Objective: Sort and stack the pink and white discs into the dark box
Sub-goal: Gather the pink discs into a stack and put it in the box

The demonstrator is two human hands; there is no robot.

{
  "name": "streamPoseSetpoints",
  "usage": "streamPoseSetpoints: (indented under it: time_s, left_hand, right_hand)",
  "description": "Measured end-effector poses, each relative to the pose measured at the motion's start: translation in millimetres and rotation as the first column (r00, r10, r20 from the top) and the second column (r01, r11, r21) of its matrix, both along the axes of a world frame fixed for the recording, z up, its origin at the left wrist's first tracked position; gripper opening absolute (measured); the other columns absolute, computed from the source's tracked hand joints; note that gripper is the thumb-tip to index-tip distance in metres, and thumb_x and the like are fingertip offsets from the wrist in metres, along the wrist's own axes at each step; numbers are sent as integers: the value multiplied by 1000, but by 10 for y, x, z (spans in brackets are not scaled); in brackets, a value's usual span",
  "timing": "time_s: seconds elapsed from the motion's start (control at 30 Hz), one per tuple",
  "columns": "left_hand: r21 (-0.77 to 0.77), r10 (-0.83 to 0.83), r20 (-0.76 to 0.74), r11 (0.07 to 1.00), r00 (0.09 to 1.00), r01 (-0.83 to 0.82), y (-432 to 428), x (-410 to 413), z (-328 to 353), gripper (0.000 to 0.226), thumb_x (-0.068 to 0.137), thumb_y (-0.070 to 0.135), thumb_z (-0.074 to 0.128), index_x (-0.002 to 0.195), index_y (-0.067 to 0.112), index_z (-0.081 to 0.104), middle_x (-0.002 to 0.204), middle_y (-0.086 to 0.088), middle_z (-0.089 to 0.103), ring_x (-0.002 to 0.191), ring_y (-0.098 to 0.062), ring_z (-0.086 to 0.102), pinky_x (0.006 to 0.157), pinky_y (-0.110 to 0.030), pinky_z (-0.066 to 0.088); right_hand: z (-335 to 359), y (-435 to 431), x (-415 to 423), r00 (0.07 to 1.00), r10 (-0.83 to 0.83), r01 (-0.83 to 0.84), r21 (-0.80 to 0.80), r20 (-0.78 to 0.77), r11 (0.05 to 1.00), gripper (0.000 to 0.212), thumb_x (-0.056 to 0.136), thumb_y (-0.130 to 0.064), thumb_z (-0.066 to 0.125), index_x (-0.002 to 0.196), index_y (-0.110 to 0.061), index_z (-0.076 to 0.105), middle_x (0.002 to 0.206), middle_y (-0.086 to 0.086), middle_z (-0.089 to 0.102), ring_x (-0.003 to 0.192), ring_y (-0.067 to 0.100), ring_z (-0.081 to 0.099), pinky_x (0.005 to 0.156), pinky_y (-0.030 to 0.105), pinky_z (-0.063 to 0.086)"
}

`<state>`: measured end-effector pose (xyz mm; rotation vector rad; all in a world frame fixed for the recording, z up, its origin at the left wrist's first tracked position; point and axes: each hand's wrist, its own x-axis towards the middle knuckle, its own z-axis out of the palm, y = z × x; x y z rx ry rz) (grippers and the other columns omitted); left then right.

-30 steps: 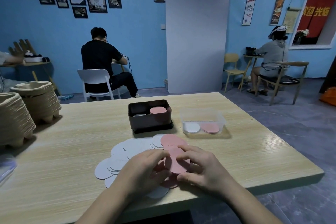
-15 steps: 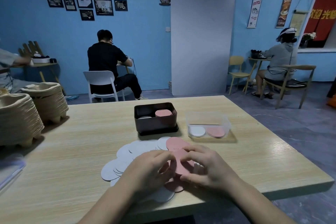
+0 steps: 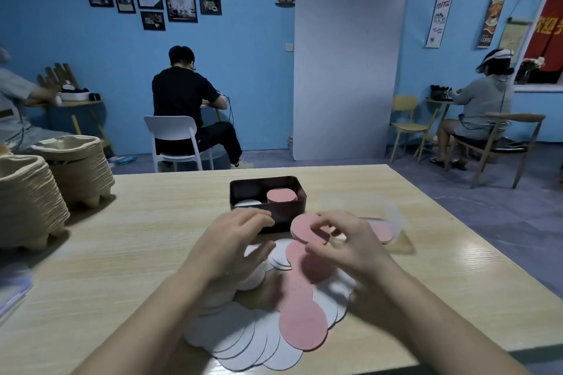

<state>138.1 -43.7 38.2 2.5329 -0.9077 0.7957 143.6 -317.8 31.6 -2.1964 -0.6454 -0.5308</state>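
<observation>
Pink disc [image 3: 307,230] pinched in right hand [image 3: 350,245]; left hand [image 3: 234,240] open, empty.

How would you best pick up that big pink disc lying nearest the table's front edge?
Probably by its rim. The pink disc lies flat, on top of the white discs, so nothing offers a pinch from above. Its near rim overhangs the white ones, so come from the front edge of the table, slide a fingertip under and pinch with the thumb on top.
</observation>
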Motion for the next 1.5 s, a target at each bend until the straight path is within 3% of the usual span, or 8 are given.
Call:
streamPoseSetpoints:
  time_s: [0.2, 0.4, 0.5, 0.6, 0.83, 1.0, 1.3, 1.5]
  left_hand:
    - [-4, 44, -70, 999, 997, -44, 113, 432, 119, 43, 96, 51, 45, 123, 24, 65, 132, 9, 63, 118, -16, 58, 96, -38, 50]
    - [-26, 69, -126, 997, 990, -73, 198, 673, 34, 46, 98, 53, 39, 128, 27, 63, 138, 12, 59, 127, -12, 51, 105, -35, 42]
    - [-42, 69, -136, 996, 988, -75, 228, 727, -67, 42, 99, 51, 41, 127, 29, 62, 137, 13, 58, 127, -11, 51, 105, -36, 40]
    - [-55, 61, -129, 996, 990, -69, 246, 733, -149, 40, 100, 49, 43, 127, 27, 62, 137, 12, 58, 127, -12, 51, 106, -38, 41]
    - [-54, 61, -130, 996, 990, -68, 262, 717, -193, 43, 99, 52, 42, 129, 27, 60, 138, 13, 55, 129, -11, 47, 108, -35, 37]
    - [-50, 60, -131, 996, 990, -67, 264, 725, -192, 41, 99, 52, 42, 128, 29, 59, 139, 13, 54, 130, -11, 46, 108, -35, 36]
    - [-14, 87, -165, 996, 982, -91, 277, 679, -104, 48, 97, 58, 36, 131, 32, 57, 147, 15, 48, 136, -9, 39, 113, -30, 27]
    - [-78, 84, -92, 993, 992, -91, 243, 519, 75, 40, 97, 51, 40, 120, 27, 63, 138, 12, 56, 130, -11, 47, 108, -32, 36]
  right_hand:
    - [338, 210, 578, 996, -78, 78, 6, -49, 997, 26, 74, -35, 86, 92, -24, 72, 94, -12, 72, 89, 10, 62, 79, 31, 51]
    - [493, 410, 1033, 984, -132, 119, -111, -117, 987, 29, 71, -45, 82, 86, -27, 66, 88, -11, 68, 88, 11, 60, 81, 35, 52]
    - [483, 492, 1166, 975, -176, 147, -199, -138, 969, 44, 58, -65, 76, 79, -29, 61, 78, -13, 62, 80, 8, 58, 72, 31, 50]
    - [463, 546, 1301, 970, -224, 190, -289, -91, 938, 51, 52, -76, 63, 74, -30, 59, 77, -13, 63, 82, 15, 59, 77, 35, 50]
    - [506, 615, 1441, 953, -298, 238, -489, -47, 839, 39, 68, -67, 72, 72, -31, 60, 75, -14, 58, 86, 15, 56, 81, 35, 39]
    - [565, 678, 1413, 937, -335, 225, -567, -96, 792, 38, 69, -65, 78, 79, -30, 65, 81, -14, 59, 91, 15, 56, 85, 34, 43]
    - [596, 657, 1333, 939, -324, 224, -511, -115, 830, 41, 68, -66, 78, 86, -29, 73, 87, -12, 65, 91, 15, 59, 82, 33, 49]
    - [578, 481, 1147, 972, -231, 210, -312, -33, 927, 17, 87, -44, 70, 84, -28, 72, 91, -9, 63, 86, 14, 56, 85, 39, 48]
